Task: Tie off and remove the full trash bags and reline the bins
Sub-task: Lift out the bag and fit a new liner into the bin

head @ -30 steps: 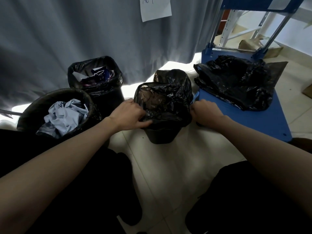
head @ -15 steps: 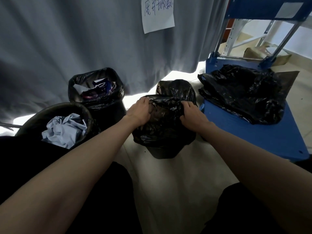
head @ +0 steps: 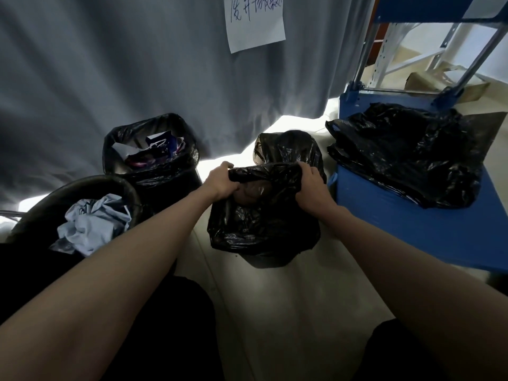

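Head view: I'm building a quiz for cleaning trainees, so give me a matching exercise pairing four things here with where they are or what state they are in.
Things:
1. black bag in the middle
2. blue cart
3. crumpled blue cloth
4. white paper note

Places or states:
A. hangs on the grey curtain
B. lies in the round bin at the left
C. gripped at its mouth by both hands
D. carries a heap of loose black bags

Pairs: 1-C, 2-D, 3-B, 4-A

The left hand and right hand each hold one side of the bag's rim.
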